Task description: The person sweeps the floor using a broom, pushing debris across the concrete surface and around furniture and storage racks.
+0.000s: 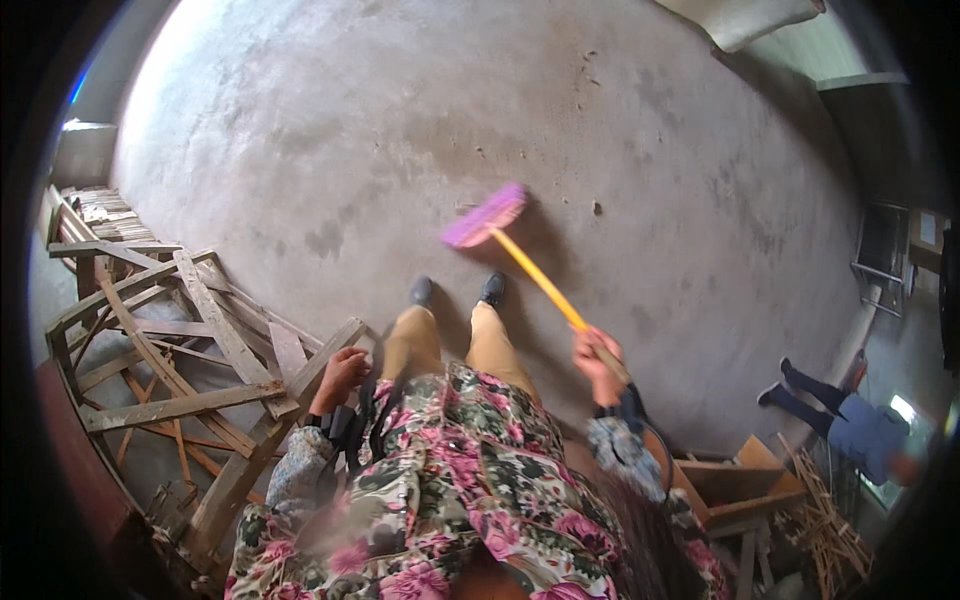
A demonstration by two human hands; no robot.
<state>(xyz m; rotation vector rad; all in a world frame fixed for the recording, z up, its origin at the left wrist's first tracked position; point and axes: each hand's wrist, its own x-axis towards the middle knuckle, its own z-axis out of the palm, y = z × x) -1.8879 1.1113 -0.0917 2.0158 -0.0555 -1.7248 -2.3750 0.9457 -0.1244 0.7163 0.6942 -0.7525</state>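
Observation:
My right hand (597, 360) grips the yellow handle (543, 275) of a broom with a pink-purple bristle head (485, 215), blurred and held over the concrete floor beyond my shoes. My left hand (340, 375) is at my left side with curled fingers, near a dark strap and the wooden boards; whatever it may hold is hidden. My shoes (492, 288) and tan trousers show below my floral clothing (450, 470).
Piled wooden boards and frames (190, 330) lie close on my left. The concrete floor (380, 140) has small debris (596, 208). A wooden box (740, 480) and sticks (820, 520) are at lower right. Another person (850, 420) stands at far right, near a metal-framed object (880, 260).

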